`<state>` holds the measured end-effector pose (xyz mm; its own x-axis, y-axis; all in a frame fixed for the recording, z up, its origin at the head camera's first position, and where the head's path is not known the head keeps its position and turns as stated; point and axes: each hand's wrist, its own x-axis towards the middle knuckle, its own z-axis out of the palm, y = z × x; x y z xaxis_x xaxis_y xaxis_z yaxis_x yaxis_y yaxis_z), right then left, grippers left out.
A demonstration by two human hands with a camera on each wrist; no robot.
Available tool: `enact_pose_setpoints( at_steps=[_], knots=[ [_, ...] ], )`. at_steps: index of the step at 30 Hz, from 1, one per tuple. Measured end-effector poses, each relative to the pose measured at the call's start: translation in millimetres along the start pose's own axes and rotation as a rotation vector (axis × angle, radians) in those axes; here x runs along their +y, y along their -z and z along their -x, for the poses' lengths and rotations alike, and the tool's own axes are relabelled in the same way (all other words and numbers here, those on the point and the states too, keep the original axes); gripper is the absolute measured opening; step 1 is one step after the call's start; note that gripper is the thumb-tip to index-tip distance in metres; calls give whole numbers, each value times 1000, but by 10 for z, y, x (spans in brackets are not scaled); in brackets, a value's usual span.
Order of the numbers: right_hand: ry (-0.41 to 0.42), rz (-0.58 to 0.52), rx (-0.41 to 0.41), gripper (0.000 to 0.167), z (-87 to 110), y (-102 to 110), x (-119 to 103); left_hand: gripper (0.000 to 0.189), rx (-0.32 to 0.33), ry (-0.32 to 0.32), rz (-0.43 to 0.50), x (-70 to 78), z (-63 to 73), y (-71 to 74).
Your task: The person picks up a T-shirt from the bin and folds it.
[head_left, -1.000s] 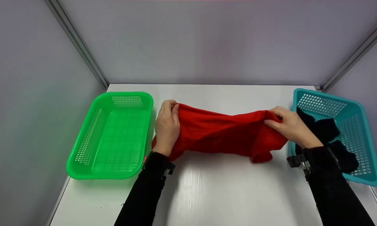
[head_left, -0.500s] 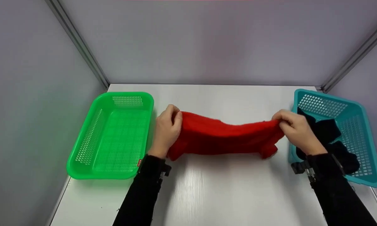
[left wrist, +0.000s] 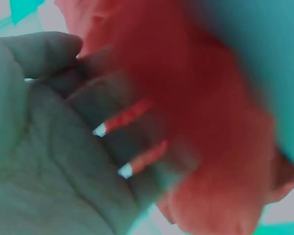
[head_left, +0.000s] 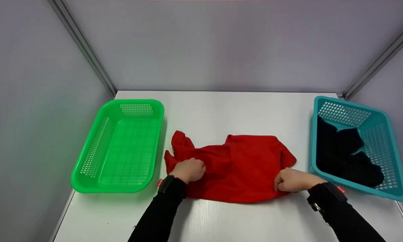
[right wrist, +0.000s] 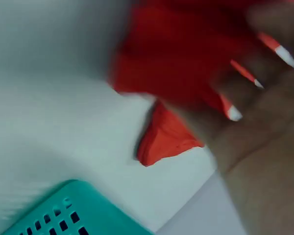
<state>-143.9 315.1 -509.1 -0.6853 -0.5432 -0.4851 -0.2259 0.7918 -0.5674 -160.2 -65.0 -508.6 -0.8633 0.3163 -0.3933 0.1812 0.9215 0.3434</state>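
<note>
A red garment (head_left: pixel 252 168) lies spread and creased on the white table, with flaps of cloth sticking out at its left and right ends. My left hand (head_left: pixel 189 169) is on its left part with fingers bent into the cloth; the fingertips are hidden. At its lower right edge my right hand (head_left: pixel 294 180) pinches the fabric, thumb side down. The left wrist view shows the red cloth (left wrist: pixel 210 117) beyond the fingers, blurred near the tips. Blurred cloth (right wrist: pixel 186 54) also runs under the right fingers in the right wrist view, beside a sharper red flap (right wrist: pixel 166 137).
A green perforated basket (head_left: pixel 156 134) stands on the left of the table. On the right, a teal basket (head_left: pixel 394 158) holds crumpled black cloth items (head_left: pixel 349 158). Grey panels (head_left: pixel 221 47) enclose the table at the back and sides.
The garment was held up stretched between both hands; it now lies flatter on the table, nearer to me. Both hands have come down and toward me, the right also moving left.
</note>
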Motion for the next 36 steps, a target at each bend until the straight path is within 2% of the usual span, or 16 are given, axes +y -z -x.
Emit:
enact_pose_setpoints(
  at_steps=[2,3,5,7,9,10,12,14,16,18,21,23,26,28,31,36],
  knots=[
    [-26,7,12,21,-26,47,-11,20,85,19,-29,-32,-39,-53],
    [-17,31,60,19,-53,81,-19,17,151,16,-54,-52,-64,-73],
    [9,111,210,14,-125,131,-42,18,280,1,-99,-92,-119,-103],
    [22,176,371,19,-227,137,-64,28,359,-13,-129,-133,-168,-133],
    [24,239,481,41,-345,91,-78,42,371,-11,-146,-169,-208,-155],
    [16,258,507,52,-402,52,-79,47,362,-4,-144,-184,-224,-165],
    [-6,290,526,68,-508,-38,-67,55,336,27,-134,-209,-254,-175],
    [-50,314,546,72,-590,-124,-54,54,328,65,-122,-226,-279,-174],
    [-83,328,592,60,-651,-190,-38,48,333,105,-108,-241,-295,-168],
    [-85,341,671,37,-688,-223,-31,42,334,135,-96,-255,-303,-160],
    [-8,350,810,7,-700,-214,-35,36,327,155,-82,-283,-305,-139],
    [66,326,871,7,-678,-179,-51,34,315,154,-78,-302,-304,-121],
    [129,268,847,13,-650,-124,-69,37,324,149,-61,-341,-315,-92],
    [113,234,779,28,-646,-107,-68,39,342,149,-42,-366,-328,-76],
    [16,211,686,49,-662,-122,-39,40,361,158,-8,-396,-367,-68],
    [-158,199,611,57,-732,-180,2,40,321,206,10,-422,-436,-130]
  ],
)
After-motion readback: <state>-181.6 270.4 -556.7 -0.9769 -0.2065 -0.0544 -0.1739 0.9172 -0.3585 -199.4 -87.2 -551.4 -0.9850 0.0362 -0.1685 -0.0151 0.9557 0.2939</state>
